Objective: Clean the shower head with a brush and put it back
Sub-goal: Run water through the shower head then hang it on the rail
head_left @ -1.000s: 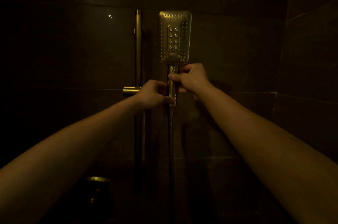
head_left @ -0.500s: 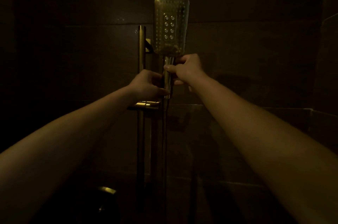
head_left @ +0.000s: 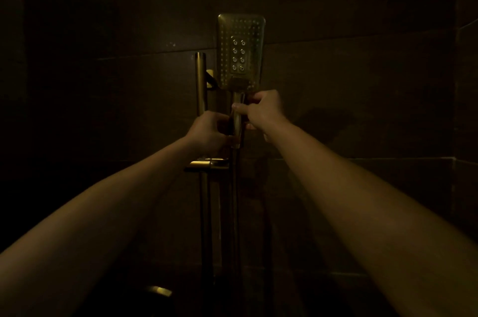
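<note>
One shower head [head_left: 241, 51], one slide rail [head_left: 200, 83], one hose [head_left: 234, 200], two hands — left hand [head_left: 207, 133], right hand [head_left: 263, 109]

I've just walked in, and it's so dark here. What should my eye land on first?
The gold rectangular shower head glints at centre, upright against dark wall tiles. The right hand grips its handle just below the face; the left hand is lower, at the handle's foot, beside the vertical slide rail.

No readable text or labels.
</note>
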